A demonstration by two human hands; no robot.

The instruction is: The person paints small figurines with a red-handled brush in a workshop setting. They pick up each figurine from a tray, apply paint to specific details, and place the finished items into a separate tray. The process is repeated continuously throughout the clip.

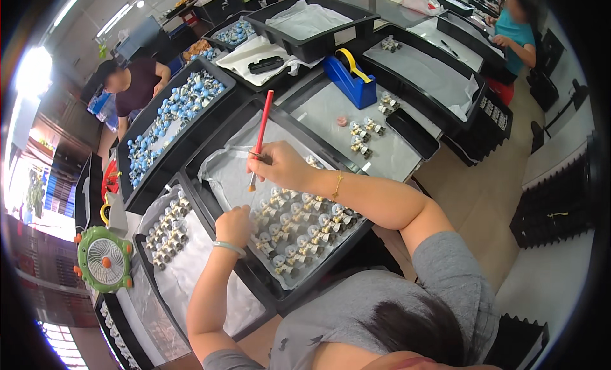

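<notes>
The right hand [283, 166] keeps a clenched grip on a slim red-handled paintbrush [259, 141], bristles down over crinkled white paper lining a black plastic tray [305, 292]. The left hand [234, 225] rests on small glossy figurines [299, 233] in that tray, its grip hidden from view. Other black trays crowd the counter [382, 150], beside a blue tape dispenser [349, 80] and a green fan [105, 258].

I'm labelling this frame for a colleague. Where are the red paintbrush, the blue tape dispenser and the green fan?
Paintbrush [261, 131]: head view, middle of its red handle, above the right hand [283, 166].
Tape dispenser [349, 83]: head view, its blue side wall.
Fan [105, 260]: head view, centre of its round grille.
</notes>
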